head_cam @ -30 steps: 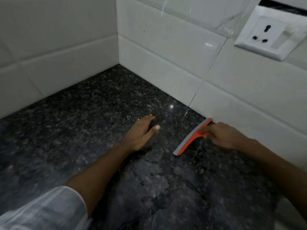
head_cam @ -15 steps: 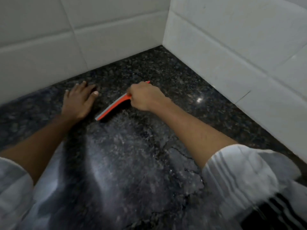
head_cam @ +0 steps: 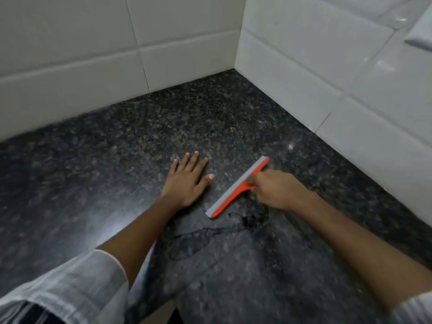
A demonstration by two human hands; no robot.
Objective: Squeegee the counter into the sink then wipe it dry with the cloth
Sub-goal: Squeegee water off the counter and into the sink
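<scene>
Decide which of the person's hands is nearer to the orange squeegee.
Right. The right hand is on the squeegee, its grip closed around the handle. The left hand lies flat on the granite counter, beside the blade and apart from it.

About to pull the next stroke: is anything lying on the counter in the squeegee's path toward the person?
Nothing solid does. The right hand holds the squeegee on the granite counter, and only a pool of water lies on its near side. The left hand rests flat beside the blade, on its far side. The sink is out of view.
</scene>
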